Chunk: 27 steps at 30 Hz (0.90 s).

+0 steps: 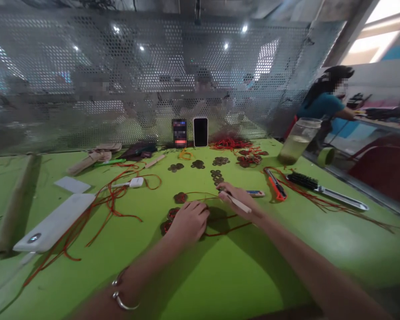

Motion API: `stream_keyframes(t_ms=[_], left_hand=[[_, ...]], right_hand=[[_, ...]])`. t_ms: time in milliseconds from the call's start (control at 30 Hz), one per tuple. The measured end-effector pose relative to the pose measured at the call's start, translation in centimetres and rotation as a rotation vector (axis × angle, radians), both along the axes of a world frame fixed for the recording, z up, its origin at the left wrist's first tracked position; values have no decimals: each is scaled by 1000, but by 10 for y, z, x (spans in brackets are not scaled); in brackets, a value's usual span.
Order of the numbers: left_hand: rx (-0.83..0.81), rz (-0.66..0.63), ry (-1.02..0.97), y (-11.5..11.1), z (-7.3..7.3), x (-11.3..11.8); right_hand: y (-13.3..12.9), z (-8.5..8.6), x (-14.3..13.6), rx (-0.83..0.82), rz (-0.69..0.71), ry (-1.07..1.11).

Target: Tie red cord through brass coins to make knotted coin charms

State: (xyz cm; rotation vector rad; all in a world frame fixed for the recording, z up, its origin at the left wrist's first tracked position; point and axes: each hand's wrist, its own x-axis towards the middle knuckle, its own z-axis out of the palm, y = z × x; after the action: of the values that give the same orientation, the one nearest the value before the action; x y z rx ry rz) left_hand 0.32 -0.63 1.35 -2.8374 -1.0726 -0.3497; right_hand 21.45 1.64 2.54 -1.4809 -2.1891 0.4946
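My left hand (192, 218) rests low over the green table, fingers curled down and together; what lies beneath them is hidden. Round coins (166, 227) bound with red cord stick out at its left side. From under this hand a red cord (225, 232) runs right toward my other forearm. My right hand (240, 200) is closed around a pale flat stick (240, 205), whose far tip is hidden by the fingers. Another coin cluster (180, 198) lies just beyond the left hand, with a thin cord leading toward the right fingers. Loose coins (216, 177) lie past my right hand.
An orange utility knife (276, 186), a black hairbrush (303, 181) and a jar of cloudy liquid (298, 142) stand or lie at right. Left are a white power bank (55, 222), loose red cords (111, 200) and a cardboard tube (15, 204). Two phones (200, 132) lean against the mesh screen.
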Motion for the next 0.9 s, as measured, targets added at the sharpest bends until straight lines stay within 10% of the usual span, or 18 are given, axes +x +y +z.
stream_keyframes(t_ms=[900], left_hand=[[-147, 72, -126, 22, 9, 10]], right_hand=[[3, 1, 18, 65, 101, -28]])
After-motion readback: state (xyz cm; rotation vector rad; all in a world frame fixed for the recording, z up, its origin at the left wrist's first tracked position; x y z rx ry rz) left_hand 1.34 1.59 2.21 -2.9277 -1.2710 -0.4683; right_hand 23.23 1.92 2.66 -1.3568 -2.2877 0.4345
